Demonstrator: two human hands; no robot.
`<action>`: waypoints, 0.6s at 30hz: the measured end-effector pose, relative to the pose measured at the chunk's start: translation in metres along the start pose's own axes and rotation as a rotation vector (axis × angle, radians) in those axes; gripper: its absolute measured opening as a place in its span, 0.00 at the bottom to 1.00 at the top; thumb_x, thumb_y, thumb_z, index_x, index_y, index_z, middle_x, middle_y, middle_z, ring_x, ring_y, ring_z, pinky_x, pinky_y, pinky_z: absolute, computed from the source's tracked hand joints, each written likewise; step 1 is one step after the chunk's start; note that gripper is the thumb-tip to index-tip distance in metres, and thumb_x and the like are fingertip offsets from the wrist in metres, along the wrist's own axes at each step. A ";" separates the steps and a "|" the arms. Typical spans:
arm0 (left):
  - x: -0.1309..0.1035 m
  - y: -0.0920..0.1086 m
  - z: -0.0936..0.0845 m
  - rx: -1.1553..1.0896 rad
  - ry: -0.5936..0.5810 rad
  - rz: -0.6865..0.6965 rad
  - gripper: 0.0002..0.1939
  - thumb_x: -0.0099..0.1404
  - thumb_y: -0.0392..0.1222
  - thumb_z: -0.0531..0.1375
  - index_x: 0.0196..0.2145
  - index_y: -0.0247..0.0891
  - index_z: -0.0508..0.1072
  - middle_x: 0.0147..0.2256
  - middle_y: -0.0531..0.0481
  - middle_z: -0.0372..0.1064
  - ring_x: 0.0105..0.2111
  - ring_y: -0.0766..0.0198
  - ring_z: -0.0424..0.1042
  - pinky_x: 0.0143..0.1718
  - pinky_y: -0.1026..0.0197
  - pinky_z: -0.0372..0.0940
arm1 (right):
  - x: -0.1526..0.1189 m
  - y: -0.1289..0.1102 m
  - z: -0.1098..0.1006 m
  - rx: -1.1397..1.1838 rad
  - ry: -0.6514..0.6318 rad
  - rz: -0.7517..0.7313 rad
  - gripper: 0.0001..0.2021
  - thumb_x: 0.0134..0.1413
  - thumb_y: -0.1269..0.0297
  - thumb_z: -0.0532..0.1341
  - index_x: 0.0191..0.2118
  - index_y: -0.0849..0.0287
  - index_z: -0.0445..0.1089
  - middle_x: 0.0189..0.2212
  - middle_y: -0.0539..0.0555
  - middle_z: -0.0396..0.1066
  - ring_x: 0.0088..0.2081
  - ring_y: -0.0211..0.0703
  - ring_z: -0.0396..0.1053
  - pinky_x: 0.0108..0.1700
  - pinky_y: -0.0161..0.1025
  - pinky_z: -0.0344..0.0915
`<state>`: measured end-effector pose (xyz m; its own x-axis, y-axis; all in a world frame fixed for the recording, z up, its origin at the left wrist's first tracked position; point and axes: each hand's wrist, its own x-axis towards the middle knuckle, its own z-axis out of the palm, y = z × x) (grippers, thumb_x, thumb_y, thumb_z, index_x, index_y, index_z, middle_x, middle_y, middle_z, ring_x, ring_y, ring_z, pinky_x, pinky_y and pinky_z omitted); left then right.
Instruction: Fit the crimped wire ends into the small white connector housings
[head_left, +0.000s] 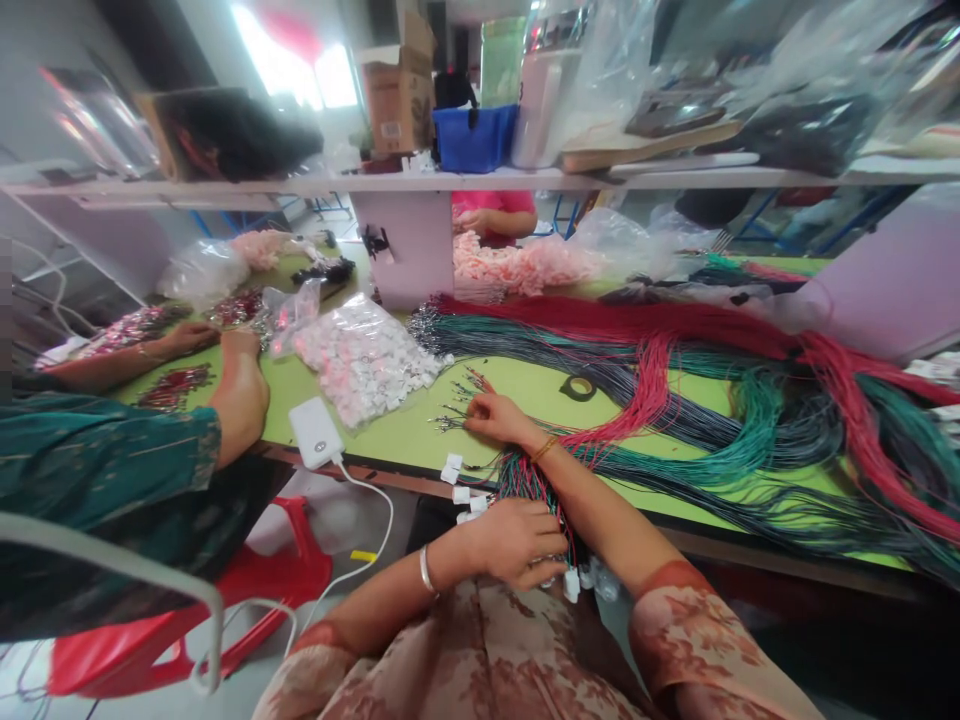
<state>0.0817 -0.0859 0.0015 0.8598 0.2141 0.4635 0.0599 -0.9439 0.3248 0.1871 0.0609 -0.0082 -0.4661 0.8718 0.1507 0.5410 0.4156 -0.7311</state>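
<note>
My left hand (517,540) is closed over a bunch of thin wires (529,480) at the table's front edge, above my lap; white connectors (478,504) stick out beside it. Farther forward, my right hand (496,415) rests on the green table with fingers pinched at the tips of some thin wires (450,420) with metal ends. What exactly its fingertips hold is too small to make out. Long bundles of red (652,385), green (757,420) and dark wires lie to the right of it. A roll of black tape (578,388) lies just beyond my right wrist.
A bag of white connectors (367,360) and a white power bank (316,433) with a cable lie on the left. A co-worker's arms (240,390) work there. A shelf (405,183) with a blue bin (474,140) spans the back; another person sits behind it.
</note>
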 end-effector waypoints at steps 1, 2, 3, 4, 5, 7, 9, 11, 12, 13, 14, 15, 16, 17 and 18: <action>0.002 -0.003 0.000 0.006 0.008 -0.004 0.14 0.65 0.50 0.55 0.36 0.37 0.73 0.32 0.43 0.72 0.33 0.60 0.69 0.37 0.58 0.64 | -0.001 -0.002 0.002 -0.090 0.003 -0.025 0.08 0.48 0.61 0.64 0.31 0.61 0.70 0.27 0.51 0.70 0.30 0.38 0.64 0.34 0.34 0.59; 0.003 -0.009 -0.003 0.005 0.051 -0.038 0.16 0.65 0.52 0.56 0.39 0.37 0.73 0.34 0.42 0.73 0.35 0.59 0.70 0.38 0.58 0.65 | -0.003 -0.004 0.005 -0.170 0.000 -0.051 0.07 0.48 0.62 0.64 0.31 0.61 0.70 0.29 0.52 0.70 0.31 0.39 0.64 0.36 0.35 0.59; 0.002 -0.019 -0.010 0.006 0.123 -0.103 0.17 0.65 0.53 0.56 0.41 0.38 0.73 0.37 0.41 0.73 0.37 0.58 0.71 0.40 0.57 0.65 | -0.003 -0.006 0.007 -0.235 -0.015 -0.070 0.06 0.50 0.63 0.63 0.31 0.60 0.71 0.30 0.53 0.71 0.33 0.40 0.65 0.37 0.36 0.59; -0.001 -0.032 -0.020 0.019 0.217 -0.193 0.16 0.65 0.51 0.56 0.43 0.38 0.73 0.39 0.40 0.73 0.40 0.57 0.71 0.42 0.55 0.65 | -0.004 -0.008 0.008 -0.284 -0.033 -0.077 0.04 0.51 0.65 0.62 0.31 0.60 0.71 0.31 0.53 0.71 0.34 0.41 0.65 0.38 0.37 0.59; -0.005 -0.047 -0.033 0.066 0.316 -0.316 0.14 0.66 0.48 0.54 0.43 0.39 0.73 0.38 0.41 0.73 0.40 0.57 0.71 0.42 0.55 0.65 | -0.005 -0.009 0.009 -0.317 -0.047 -0.075 0.04 0.53 0.66 0.60 0.31 0.60 0.71 0.31 0.54 0.71 0.35 0.41 0.65 0.38 0.37 0.59; -0.019 -0.083 -0.063 0.241 0.491 -0.645 0.13 0.68 0.41 0.50 0.41 0.39 0.74 0.38 0.41 0.73 0.40 0.56 0.69 0.44 0.53 0.64 | -0.006 -0.012 0.010 -0.363 -0.055 -0.073 0.05 0.56 0.68 0.57 0.32 0.59 0.70 0.31 0.54 0.71 0.35 0.42 0.66 0.39 0.38 0.59; -0.035 -0.118 -0.091 0.473 0.487 -0.942 0.15 0.67 0.37 0.48 0.42 0.36 0.74 0.40 0.38 0.71 0.43 0.52 0.67 0.47 0.51 0.61 | -0.006 -0.015 0.010 -0.392 -0.042 -0.089 0.06 0.58 0.68 0.56 0.33 0.60 0.70 0.33 0.55 0.71 0.36 0.42 0.66 0.39 0.38 0.59; -0.050 -0.145 -0.110 0.628 0.357 -1.137 0.16 0.65 0.32 0.48 0.42 0.32 0.73 0.42 0.34 0.69 0.44 0.49 0.66 0.46 0.50 0.60 | -0.007 -0.017 0.009 -0.407 -0.035 -0.090 0.06 0.58 0.68 0.55 0.33 0.60 0.69 0.33 0.56 0.72 0.35 0.43 0.66 0.38 0.38 0.58; -0.056 -0.155 -0.115 0.659 0.272 -1.187 0.16 0.64 0.31 0.47 0.41 0.31 0.73 0.41 0.33 0.69 0.44 0.48 0.66 0.45 0.50 0.60 | -0.007 -0.018 0.009 -0.411 -0.031 -0.079 0.06 0.59 0.68 0.54 0.33 0.60 0.68 0.33 0.56 0.72 0.35 0.43 0.66 0.37 0.38 0.58; -0.061 -0.162 -0.118 0.676 0.203 -1.212 0.16 0.63 0.30 0.48 0.40 0.30 0.73 0.41 0.33 0.69 0.44 0.48 0.66 0.44 0.50 0.59 | -0.006 -0.018 0.009 -0.410 -0.022 -0.063 0.06 0.59 0.68 0.54 0.33 0.60 0.67 0.32 0.56 0.71 0.34 0.43 0.66 0.36 0.38 0.57; -0.064 -0.166 -0.119 0.686 0.154 -1.218 0.16 0.63 0.30 0.48 0.40 0.30 0.73 0.40 0.33 0.69 0.43 0.48 0.66 0.43 0.51 0.59 | -0.006 -0.017 0.009 -0.403 -0.007 -0.045 0.06 0.59 0.67 0.53 0.34 0.60 0.67 0.31 0.56 0.71 0.32 0.42 0.65 0.35 0.38 0.57; -0.066 -0.169 -0.118 0.690 0.122 -1.215 0.15 0.62 0.29 0.48 0.40 0.31 0.73 0.40 0.33 0.69 0.43 0.48 0.66 0.43 0.52 0.59 | -0.006 -0.016 0.009 -0.388 0.012 -0.031 0.06 0.60 0.67 0.53 0.34 0.60 0.66 0.31 0.56 0.71 0.31 0.42 0.65 0.34 0.38 0.56; -0.067 -0.171 -0.116 0.690 0.105 -1.209 0.15 0.62 0.29 0.48 0.41 0.31 0.73 0.40 0.34 0.69 0.43 0.48 0.66 0.42 0.52 0.59 | -0.005 -0.015 0.009 -0.361 0.033 -0.021 0.06 0.60 0.67 0.53 0.35 0.60 0.66 0.30 0.55 0.71 0.30 0.41 0.64 0.34 0.38 0.56; -0.067 -0.171 -0.114 0.688 0.098 -1.204 0.15 0.61 0.29 0.49 0.41 0.32 0.72 0.40 0.34 0.69 0.42 0.48 0.66 0.42 0.52 0.59 | -0.005 -0.013 0.009 -0.322 0.054 -0.015 0.05 0.59 0.67 0.53 0.35 0.60 0.65 0.29 0.54 0.71 0.29 0.40 0.64 0.33 0.37 0.56; -0.066 -0.171 -0.112 0.681 0.100 -1.203 0.15 0.61 0.29 0.49 0.41 0.32 0.72 0.40 0.34 0.69 0.42 0.48 0.66 0.42 0.52 0.59 | -0.005 -0.012 0.009 -0.273 0.073 -0.012 0.04 0.58 0.68 0.54 0.35 0.60 0.65 0.29 0.53 0.70 0.29 0.40 0.63 0.33 0.37 0.56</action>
<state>-0.0425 0.0894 0.0081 0.0658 0.9649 0.2542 0.9888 -0.0973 0.1133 0.1767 0.0493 -0.0067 -0.4274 0.8786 0.2131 0.7089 0.4720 -0.5241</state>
